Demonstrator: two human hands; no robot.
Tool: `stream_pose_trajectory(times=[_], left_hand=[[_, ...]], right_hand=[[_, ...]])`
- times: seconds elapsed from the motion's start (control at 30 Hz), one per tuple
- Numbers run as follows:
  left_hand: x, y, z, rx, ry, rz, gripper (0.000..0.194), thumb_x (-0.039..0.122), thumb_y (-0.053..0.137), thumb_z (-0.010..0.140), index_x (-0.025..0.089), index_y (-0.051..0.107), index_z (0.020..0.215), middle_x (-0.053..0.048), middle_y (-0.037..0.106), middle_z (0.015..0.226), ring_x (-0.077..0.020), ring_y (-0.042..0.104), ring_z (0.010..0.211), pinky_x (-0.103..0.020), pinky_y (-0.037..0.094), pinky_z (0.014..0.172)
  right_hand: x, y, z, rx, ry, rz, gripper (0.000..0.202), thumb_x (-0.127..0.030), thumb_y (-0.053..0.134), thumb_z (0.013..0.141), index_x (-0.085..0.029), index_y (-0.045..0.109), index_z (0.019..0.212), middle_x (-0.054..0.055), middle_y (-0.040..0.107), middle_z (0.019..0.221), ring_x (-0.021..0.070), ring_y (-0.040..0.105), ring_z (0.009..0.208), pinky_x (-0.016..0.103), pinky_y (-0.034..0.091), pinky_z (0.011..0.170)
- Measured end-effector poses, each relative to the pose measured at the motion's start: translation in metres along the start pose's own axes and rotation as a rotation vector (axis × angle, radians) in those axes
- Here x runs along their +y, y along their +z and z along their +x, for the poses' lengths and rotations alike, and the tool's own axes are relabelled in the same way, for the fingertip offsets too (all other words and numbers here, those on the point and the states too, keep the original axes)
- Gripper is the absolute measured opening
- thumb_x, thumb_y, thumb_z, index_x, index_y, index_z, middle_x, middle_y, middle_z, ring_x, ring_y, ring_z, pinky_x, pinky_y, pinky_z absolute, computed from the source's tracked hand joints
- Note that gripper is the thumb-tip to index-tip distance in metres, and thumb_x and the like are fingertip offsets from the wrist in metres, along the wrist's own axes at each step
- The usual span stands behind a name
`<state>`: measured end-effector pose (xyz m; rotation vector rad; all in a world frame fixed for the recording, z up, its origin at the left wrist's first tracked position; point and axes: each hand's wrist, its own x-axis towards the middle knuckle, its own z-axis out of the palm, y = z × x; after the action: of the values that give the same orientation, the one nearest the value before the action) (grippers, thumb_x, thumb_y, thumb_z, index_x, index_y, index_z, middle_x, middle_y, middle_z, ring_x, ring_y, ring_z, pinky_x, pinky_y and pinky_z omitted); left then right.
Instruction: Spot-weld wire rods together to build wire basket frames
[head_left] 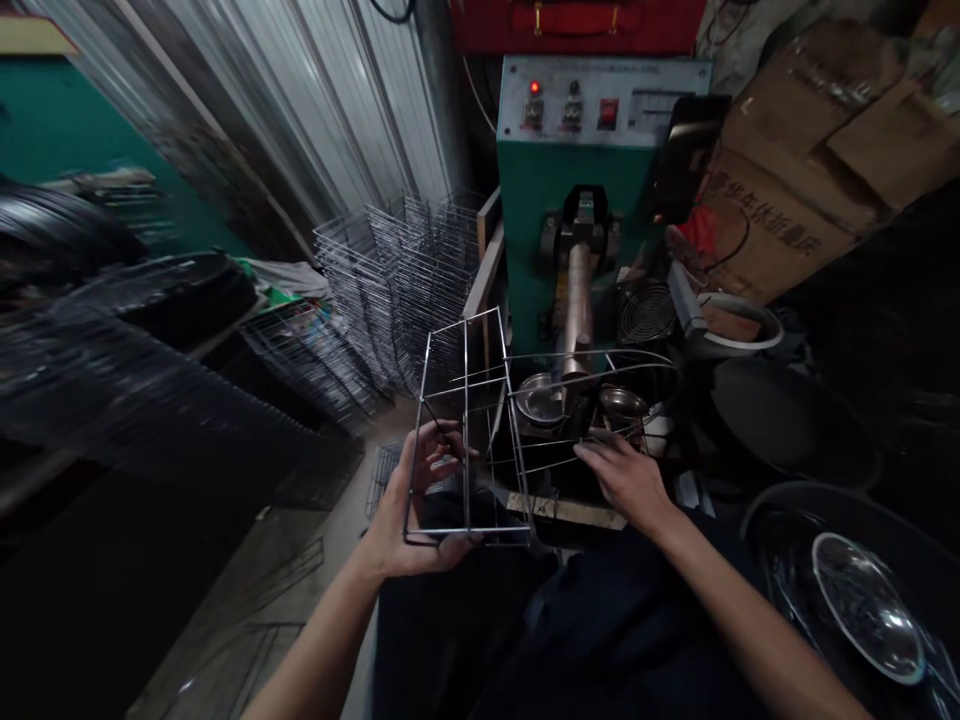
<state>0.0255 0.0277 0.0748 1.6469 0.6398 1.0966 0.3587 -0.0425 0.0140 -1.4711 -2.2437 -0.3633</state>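
Note:
A wire frame of thin metal rods stands upright in front of me, with curved rods reaching right past the machine's metal arm. My left hand is wrapped round its lower left part, fingers behind the rods and thumb along the bottom edge. My right hand is at the lower rods on the right, its fingers closed together on them. The green machine is behind the frame, and a red light glows on its panel. Small metal dishes sit below the machine's arm.
Stacked wire racks stand left of the machine. Black wire coils lie at the far left. Cardboard boxes lean at the right, above a white bowl. A dark tub at the lower right holds a shiny round piece.

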Motion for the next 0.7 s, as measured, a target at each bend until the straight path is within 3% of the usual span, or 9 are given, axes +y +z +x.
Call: stream_pose_trajectory(times=[0.13, 0.4, 0.7], left_hand=[[0.009, -0.002, 0.012, -0.023, 0.054, -0.019, 0.096, 0.028, 0.088, 0.057, 0.030, 0.048, 0.144, -0.009, 0.055, 0.121, -0.0306, 0.062, 0.109, -0.046, 0.057, 0.094], [0.017, -0.014, 0.020, -0.011, 0.057, 0.011, 0.098, 0.025, 0.089, 0.051, 0.032, 0.051, 0.141, -0.007, 0.057, 0.115, -0.0308, 0.061, 0.108, -0.046, 0.058, 0.093], [0.026, -0.008, 0.022, 0.099, 0.062, -0.015, 0.087, 0.029, 0.092, 0.053, 0.034, 0.060, 0.134, -0.005, 0.061, 0.110, -0.0288, 0.062, 0.103, -0.046, 0.060, 0.091]], right_hand=[[0.003, 0.007, 0.005, -0.008, -0.009, 0.014, 0.042, 0.001, 0.055, 0.092, -0.016, 0.070, 0.127, 0.007, 0.077, 0.118, 0.0254, 0.063, 0.127, 0.033, 0.062, 0.093], [0.006, 0.006, 0.020, 0.013, -0.022, 0.013, 0.044, 0.001, 0.055, 0.091, -0.018, 0.070, 0.128, 0.008, 0.076, 0.120, 0.0250, 0.062, 0.127, 0.032, 0.062, 0.090], [0.006, 0.007, 0.028, 0.088, -0.033, 0.030, 0.040, 0.000, 0.052, 0.093, -0.016, 0.071, 0.124, 0.007, 0.077, 0.116, 0.0255, 0.063, 0.121, 0.031, 0.063, 0.081]])
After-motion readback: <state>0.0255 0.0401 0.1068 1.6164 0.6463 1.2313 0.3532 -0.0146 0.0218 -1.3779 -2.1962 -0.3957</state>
